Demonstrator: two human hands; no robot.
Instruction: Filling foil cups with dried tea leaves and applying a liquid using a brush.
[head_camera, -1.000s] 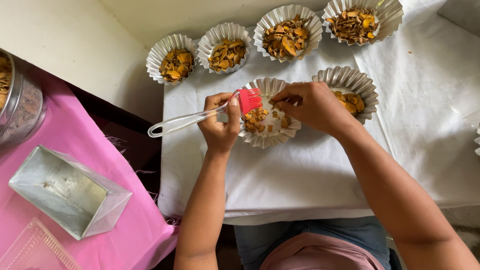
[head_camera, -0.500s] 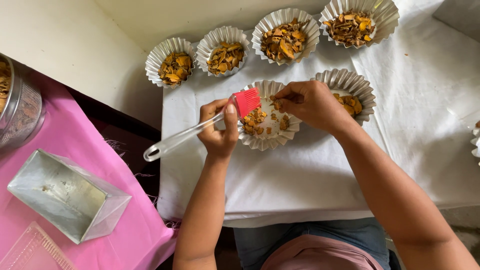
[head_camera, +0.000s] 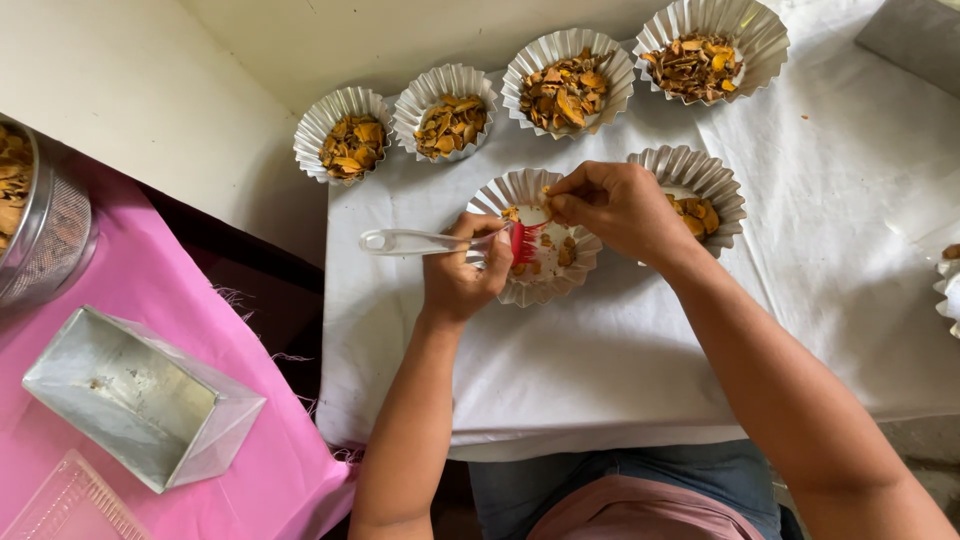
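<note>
My left hand (head_camera: 458, 272) grips a brush (head_camera: 432, 241) with a clear handle and red bristles, its handle lying level and pointing left. The bristles rest inside a fluted foil cup (head_camera: 520, 292) that holds a few orange-brown dried pieces on a white bottom. My right hand (head_camera: 615, 205) pinches the far rim of that same cup, fingers closed over it. A second foil cup (head_camera: 700, 175) with dried pieces sits right behind my right hand.
Several more filled foil cups (head_camera: 450, 120) line the far edge of the white cloth (head_camera: 600, 370). On the pink cloth (head_camera: 260, 450) at left stand a rectangular metal tin (head_camera: 140, 400), a metal sieve (head_camera: 50, 240) with dried pieces and a clear plastic tray (head_camera: 70, 505).
The brush has swung down: its handle went from slanting toward me to lying level, and the red bristles dropped into the cup. My right hand stayed on the rim.
</note>
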